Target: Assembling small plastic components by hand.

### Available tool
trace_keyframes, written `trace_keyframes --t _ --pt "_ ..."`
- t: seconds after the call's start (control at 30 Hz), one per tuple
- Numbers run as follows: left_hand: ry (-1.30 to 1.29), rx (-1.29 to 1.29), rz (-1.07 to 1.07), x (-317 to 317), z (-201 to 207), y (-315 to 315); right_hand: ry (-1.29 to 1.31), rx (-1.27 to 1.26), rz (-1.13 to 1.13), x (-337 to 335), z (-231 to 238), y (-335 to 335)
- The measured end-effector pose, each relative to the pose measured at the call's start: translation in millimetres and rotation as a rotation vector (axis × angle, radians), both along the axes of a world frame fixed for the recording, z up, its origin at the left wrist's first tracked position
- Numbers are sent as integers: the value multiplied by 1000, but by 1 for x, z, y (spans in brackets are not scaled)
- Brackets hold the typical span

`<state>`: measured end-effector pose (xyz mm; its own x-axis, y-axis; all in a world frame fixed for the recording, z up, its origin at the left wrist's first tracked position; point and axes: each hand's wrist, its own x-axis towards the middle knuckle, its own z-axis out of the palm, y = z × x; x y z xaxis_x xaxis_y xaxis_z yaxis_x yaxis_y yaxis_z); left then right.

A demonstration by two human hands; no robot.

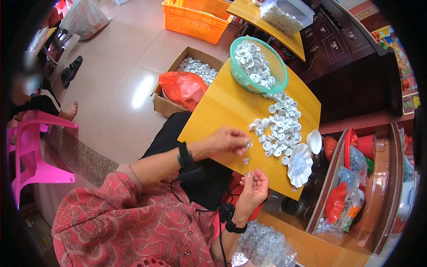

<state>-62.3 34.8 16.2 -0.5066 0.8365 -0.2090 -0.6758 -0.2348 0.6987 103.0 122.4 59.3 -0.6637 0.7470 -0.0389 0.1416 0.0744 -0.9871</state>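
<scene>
- Yellow table (222,107), head view. What's on it?
- Heap of white round parts (280,129), right of the hands, spreading down from a green basket (242,76). Basket holds more of the same kind.
- Left hand (220,141)?
- Over the near edge of the table. Thumb and fingertips closed in a pinch on a small whitish piece (250,145). Fingers hide most of it; exact shape unclear.
- Right hand (255,189)?
- Lower, at the table edge, palm partly up. Fingers curled, thumb close to the index finger. Can't tell if anything sits between them.
- Anything between the hands?
- One small white fitting (246,161) lying on the table, apart from the heap, just above the right fingertips.
- Far side of the heap?
- Scalloped dish (297,181) with pale bluish bits (299,163) in it, near the table's right corner. White bowl (314,141) just beside it, tilted.
- Off the table?
- Cardboard box (167,107) on the floor to the left: white parts plus a red bag (182,89). Orange crate (195,27) beyond it.
</scene>
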Motion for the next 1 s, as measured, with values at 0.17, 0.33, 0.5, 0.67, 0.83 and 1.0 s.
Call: trace_keyframes --t 0.17,0.33,0.5,0.67,0.83,1.0 --pt "203 30 227 -85 32 51 15 -1 -14 7 -8 1" --pt "233 -1 532 -122 74 73 14 21 -23 10 -12 4" --pt "580 -210 414 -84 40 66 -85 160 -69 10 -34 16" --pt "1486 -365 307 -16 -15 45 -202 648 30 1 -45 25" --pt "1725 -397 147 24 -13 21 -308 935 94 -1 -51 28" --pt "1774 -387 186 31 -21 13 -347 1033 127 -1 -50 29"
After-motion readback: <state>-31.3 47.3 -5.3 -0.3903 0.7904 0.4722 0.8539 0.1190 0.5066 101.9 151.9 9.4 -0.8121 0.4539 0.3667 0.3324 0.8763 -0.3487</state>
